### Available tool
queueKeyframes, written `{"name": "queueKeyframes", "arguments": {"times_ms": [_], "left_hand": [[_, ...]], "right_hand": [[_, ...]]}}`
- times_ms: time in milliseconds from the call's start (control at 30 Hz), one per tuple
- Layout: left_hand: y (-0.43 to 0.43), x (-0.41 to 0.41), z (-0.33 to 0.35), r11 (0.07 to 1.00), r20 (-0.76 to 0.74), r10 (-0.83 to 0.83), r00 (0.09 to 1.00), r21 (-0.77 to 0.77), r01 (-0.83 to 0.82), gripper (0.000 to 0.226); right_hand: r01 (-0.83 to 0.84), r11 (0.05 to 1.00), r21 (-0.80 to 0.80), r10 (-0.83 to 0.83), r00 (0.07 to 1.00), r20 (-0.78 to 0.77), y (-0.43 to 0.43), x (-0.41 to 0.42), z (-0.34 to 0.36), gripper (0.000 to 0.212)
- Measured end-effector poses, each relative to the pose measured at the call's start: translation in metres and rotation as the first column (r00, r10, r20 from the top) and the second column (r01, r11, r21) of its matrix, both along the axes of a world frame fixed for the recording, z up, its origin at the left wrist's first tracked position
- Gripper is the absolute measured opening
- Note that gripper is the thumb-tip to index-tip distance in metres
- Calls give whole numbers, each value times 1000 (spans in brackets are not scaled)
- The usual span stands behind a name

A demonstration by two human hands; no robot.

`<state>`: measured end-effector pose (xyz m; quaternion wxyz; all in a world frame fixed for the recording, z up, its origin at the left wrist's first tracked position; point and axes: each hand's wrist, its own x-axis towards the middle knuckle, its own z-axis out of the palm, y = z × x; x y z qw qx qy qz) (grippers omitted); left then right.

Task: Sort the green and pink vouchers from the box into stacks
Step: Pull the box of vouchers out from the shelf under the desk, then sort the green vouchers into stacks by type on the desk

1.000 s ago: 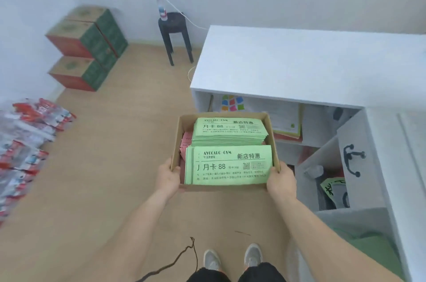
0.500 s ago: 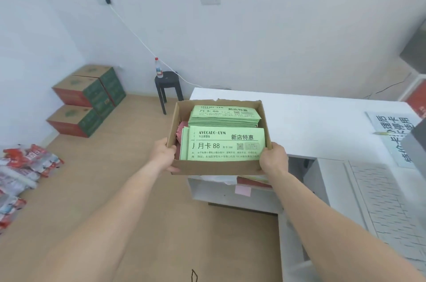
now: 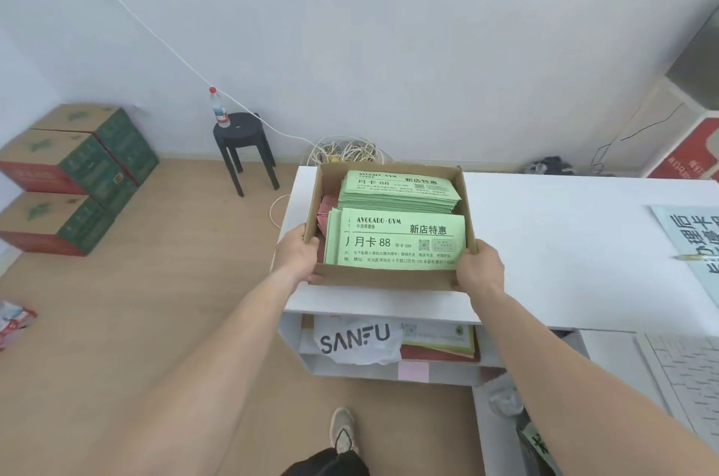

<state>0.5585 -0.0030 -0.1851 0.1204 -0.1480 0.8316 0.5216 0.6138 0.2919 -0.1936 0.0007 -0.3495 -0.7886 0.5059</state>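
Note:
An open cardboard box (image 3: 383,280) sits on or just above the left end of the white counter (image 3: 552,242). Two stacks of green vouchers fill it: a near stack (image 3: 400,242) and a far stack (image 3: 397,189). Pink vouchers (image 3: 326,215) show along the box's left inner side, mostly hidden under the green ones. My left hand (image 3: 297,255) grips the box's near left corner. My right hand (image 3: 480,271) grips its near right corner.
A black stool (image 3: 243,146) with a water bottle (image 3: 220,108) stands left of the counter. Stacked green and red cartons (image 3: 74,172) line the left wall. Tangled cables (image 3: 346,150) lie behind the box. A printed sheet (image 3: 692,242) lies on the counter's right; shelves below hold a white bag (image 3: 356,341).
I have raised the box from above the floor to counter level and brought it over the counter's left end. Both hands kept their hold on the near corners.

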Motion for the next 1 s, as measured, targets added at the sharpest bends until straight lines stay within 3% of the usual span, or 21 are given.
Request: {"name": "queueKeyframes", "arguments": {"times_ms": [300,500,633,800,900,1000], "left_hand": [[2,-82,-22,999,49,-34,998,3,33,28],[9,-85,-24,999,55,28,998,-31,-26,33],[18,-81,-11,998,60,65,996,-12,-64,19],[23,-75,2,986,4,114,993,-120,-113,12],[30,-75,13,924,-27,47,999,-379,-54,50],[42,-80,25,884,-180,-22,983,-463,-65,48]], "right_hand": [[25,1000,-17,-24,999,36,-3,-73,-11,28],[-52,998,-39,53,999,12,7,-77,-10,24],[-83,994,-66,82,997,-11,13,-75,-8,26],[-190,982,-6,190,982,19,26,-76,-5,27],[-225,968,111,220,974,59,36,-84,-5,48],[-241,936,258,245,969,19,38,-94,0,53]]}}
